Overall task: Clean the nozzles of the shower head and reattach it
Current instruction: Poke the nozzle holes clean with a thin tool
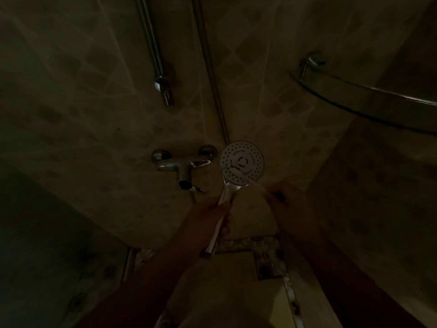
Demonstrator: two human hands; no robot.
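A: Head view, very dark. Shower head (pixel 241 162) sits mid-frame, round white face turned toward the camera, dotted with nozzle holes, a ring mark at its centre. It's off any holder, held up in front of the tiled wall (pixel 94 91).

B: Who's got it?

A: Left hand (pixel 212 221) is wrapped around the chrome handle below the face, fingers closed on it. Handle runs down and left through the fist, its end sticking out beneath.

B: Right hand?

A: Right hand (pixel 283 197) is just right of the head's lower rim. A thin pale tool (pixel 246 176), brush-like, reaches from that hand onto the lower part of the face. Fingers look pinched on it, but it's blurred and dim, so grip detail I can't tell. Tool type unclear too.

B: Surroundings?

A: Mixer tap (pixel 182 165) on the wall just left of the shower head, near it, not touching as far as I can see. Vertical rail (pixel 210 67) runs up from behind the head's top edge. Second chrome bar (pixel 153 50) upper left, ending in a rounded tip. Curved glass shelf (pixel 366 100) upper right with a metal bracket, well apart from the hands. Patterned tile border (pixel 264 256) low between the forearms.

B: Water?

A: Can't tell.
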